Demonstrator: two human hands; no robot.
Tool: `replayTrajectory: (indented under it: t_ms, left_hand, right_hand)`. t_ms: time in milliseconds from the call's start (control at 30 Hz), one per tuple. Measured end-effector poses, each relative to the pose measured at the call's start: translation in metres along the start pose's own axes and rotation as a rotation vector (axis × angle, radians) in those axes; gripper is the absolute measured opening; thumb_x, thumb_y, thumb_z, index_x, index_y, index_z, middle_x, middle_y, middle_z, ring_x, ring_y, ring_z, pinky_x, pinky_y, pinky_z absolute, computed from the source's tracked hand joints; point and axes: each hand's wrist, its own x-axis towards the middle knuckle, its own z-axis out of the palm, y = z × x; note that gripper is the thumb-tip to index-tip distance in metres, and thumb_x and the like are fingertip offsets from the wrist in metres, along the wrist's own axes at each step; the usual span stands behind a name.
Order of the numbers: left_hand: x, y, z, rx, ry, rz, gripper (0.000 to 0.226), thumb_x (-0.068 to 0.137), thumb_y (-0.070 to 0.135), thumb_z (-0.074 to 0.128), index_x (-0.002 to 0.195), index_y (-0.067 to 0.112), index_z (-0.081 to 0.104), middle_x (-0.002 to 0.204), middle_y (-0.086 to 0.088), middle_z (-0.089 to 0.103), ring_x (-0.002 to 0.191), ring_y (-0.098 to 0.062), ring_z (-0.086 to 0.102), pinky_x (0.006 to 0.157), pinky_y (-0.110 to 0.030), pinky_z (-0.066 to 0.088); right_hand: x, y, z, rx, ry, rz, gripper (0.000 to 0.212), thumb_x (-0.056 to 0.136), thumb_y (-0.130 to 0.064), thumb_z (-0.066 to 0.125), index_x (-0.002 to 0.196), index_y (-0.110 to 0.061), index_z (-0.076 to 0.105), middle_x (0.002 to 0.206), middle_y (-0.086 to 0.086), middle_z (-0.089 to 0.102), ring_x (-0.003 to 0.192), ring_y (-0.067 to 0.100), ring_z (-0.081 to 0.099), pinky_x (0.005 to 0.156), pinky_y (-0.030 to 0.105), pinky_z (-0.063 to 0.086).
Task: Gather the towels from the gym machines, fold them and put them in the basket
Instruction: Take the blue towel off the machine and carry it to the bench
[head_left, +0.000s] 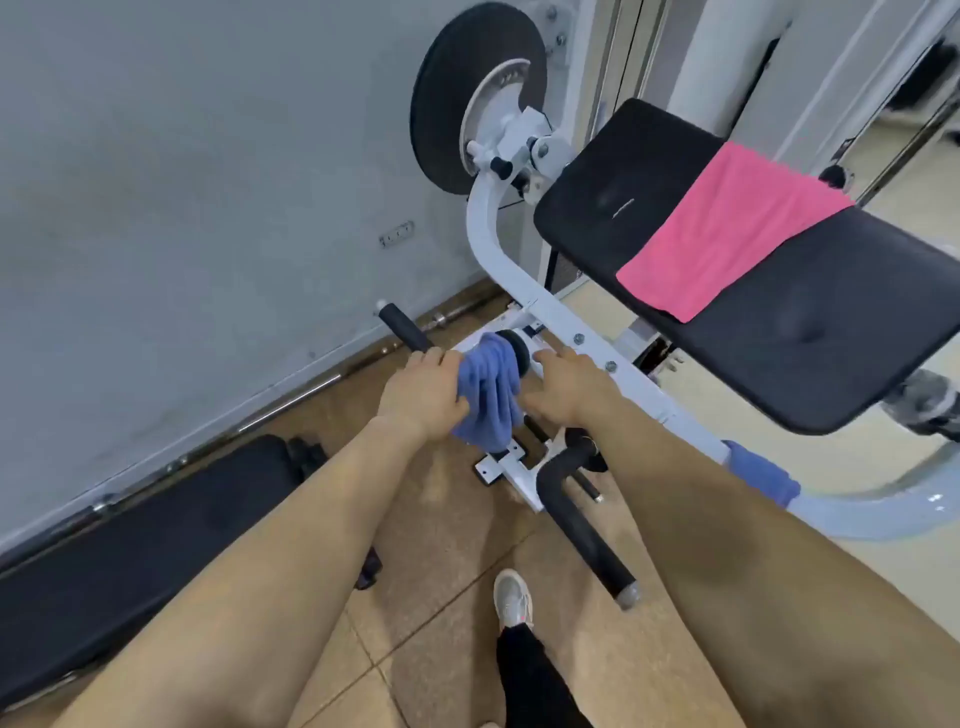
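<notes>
Low at the machine's foot, the left hand (423, 395) has its fingers curled round a bunched blue towel (491, 402), which is draped over a black roller (514, 351) on the white frame (550, 306). The right hand (566, 387) lies just beside the towel with fingers straight along the frame, holding nothing. I cannot tell whether its thumb touches the cloth.

Handling (judged): soft, light, limp. It should sag and trail once off the roller. Not fragile, not slippery. The best hold looks like the bunched top over the roller, lifting up and back toward the body. For folding, find two corners along the hanging lower edge.

Pink towel (727, 234): lies flat across the black padded surface (613, 208), well apart from the hands. Spread open, so a corner pinch should do.

Blue cloth (763, 475) on the frame behind the right forearm is partly hidden; possibly another towel.

Edges and room: a padded bar (582, 530) juts out under the right arm, and bolts stand proud on the frame, so cloth could snag there. The wall (156, 208) is close on the left, with a bench (130, 519) along it. Open floor (441, 597) lies toward the person. Basket not in view.
</notes>
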Motion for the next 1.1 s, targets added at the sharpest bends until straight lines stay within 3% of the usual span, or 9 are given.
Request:
replayTrajectory:
  t_ms: [133, 233, 367, 500, 600, 667, 767, 900, 1100]
  left_hand:
    - [0.050, -0.008, 0.009, 0.279, 0.052, 0.064, 0.043, 0.088, 0.036, 0.053, 0.128, 0.021, 0.056, 0.130, -0.001, 0.056, 0.125, -0.026, 0.044, 0.102, -0.038, 0.039]
    - [0.079, -0.016, 0.013, 0.296, -0.060, 0.115, 0.033, 0.087, 0.040, 0.052, 0.115, 0.025, 0.061, 0.114, 0.004, 0.064, 0.116, -0.023, 0.051, 0.117, -0.045, 0.018]
    - [0.090, -0.022, 0.017, 0.149, -0.101, 0.128, 0.008, 0.083, 0.033, 0.054, 0.087, 0.027, 0.057, 0.081, 0.008, 0.063, 0.090, -0.018, 0.059, 0.121, -0.046, 0.013]
    - [0.091, -0.034, 0.015, 0.047, -0.044, 0.152, 0.004, 0.090, 0.030, 0.063, 0.091, 0.027, 0.062, 0.087, 0.008, 0.067, 0.092, -0.016, 0.060, 0.112, -0.034, 0.024]
    - [0.091, -0.029, 0.005, -0.112, -0.008, 0.101, 0.010, 0.094, 0.032, 0.061, 0.092, 0.022, 0.060, 0.084, 0.002, 0.065, 0.085, -0.020, 0.060, 0.081, -0.032, 0.046]
    - [0.089, -0.025, -0.007, -0.242, -0.019, 0.056, 0.010, 0.096, 0.034, 0.059, 0.096, 0.024, 0.058, 0.087, 0.002, 0.066, 0.081, -0.018, 0.060, 0.070, -0.037, 0.051]
    - [0.084, -0.027, -0.026, -0.328, 0.024, 0.094, 0.011, 0.095, 0.035, 0.061, 0.099, 0.024, 0.061, 0.084, 0.002, 0.069, 0.081, -0.019, 0.063, 0.069, -0.041, 0.053]
    - [0.074, -0.025, -0.055, -0.365, 0.040, 0.155, 0.017, 0.095, 0.040, 0.062, 0.095, 0.024, 0.065, 0.074, 0.005, 0.069, 0.075, -0.016, 0.063, 0.069, -0.041, 0.053]
    - [0.045, -0.025, -0.088, -0.493, 0.040, 0.173, 0.029, 0.090, 0.051, 0.063, 0.079, 0.024, 0.063, 0.071, 0.007, 0.066, 0.070, -0.012, 0.063, 0.066, -0.039, 0.055]
  right_hand:
    - [0.075, 0.007, 0.023, 0.049, -0.065, -0.057, 0.033, 0.086, -0.037, 0.054, 0.115, -0.020, 0.053, 0.111, 0.009, 0.056, 0.103, 0.028, 0.054, 0.083, 0.043, 0.052]
    - [0.129, 0.013, 0.056, 0.097, -0.107, -0.119, 0.047, 0.087, -0.053, 0.036, 0.124, -0.026, 0.046, 0.118, 0.008, 0.055, 0.097, 0.027, 0.054, 0.082, 0.044, 0.053]
    - [0.137, 0.006, 0.065, 0.166, -0.088, -0.109, 0.045, 0.095, -0.034, 0.051, 0.138, -0.026, 0.041, 0.119, 0.013, 0.047, 0.088, 0.028, 0.055, 0.073, 0.045, 0.054]
    - [0.135, 0.007, 0.070, 0.266, -0.075, -0.053, 0.037, 0.096, -0.020, 0.055, 0.133, -0.019, 0.052, 0.122, 0.008, 0.049, 0.094, 0.031, 0.059, 0.081, 0.041, 0.051]
    - [0.127, 0.005, 0.064, 0.351, 0.013, -0.066, 0.027, 0.091, -0.017, 0.059, 0.119, -0.015, 0.061, 0.103, 0.009, 0.058, 0.091, 0.031, 0.061, 0.070, 0.035, 0.046]
    - [0.115, -0.001, 0.054, 0.398, 0.111, -0.046, 0.028, 0.092, -0.019, 0.058, 0.119, -0.016, 0.063, 0.105, 0.010, 0.058, 0.089, 0.029, 0.060, 0.070, 0.038, 0.048]
    - [0.091, -0.018, 0.035, 0.483, 0.258, 0.008, 0.024, 0.091, -0.020, 0.058, 0.115, -0.018, 0.062, 0.111, 0.007, 0.058, 0.093, 0.024, 0.058, 0.075, 0.039, 0.050]
    - [0.052, -0.055, 0.008, 0.641, 0.189, -0.025, 0.011, 0.081, -0.018, 0.060, 0.092, -0.016, 0.062, 0.088, 0.001, 0.063, 0.078, 0.019, 0.058, 0.068, 0.032, 0.045]
    - [0.009, -0.093, -0.007, 0.665, 0.319, -0.002, 0.031, 0.075, -0.038, 0.082, 0.090, -0.023, 0.059, 0.086, -0.006, 0.063, 0.075, 0.009, 0.059, 0.062, 0.024, 0.046]
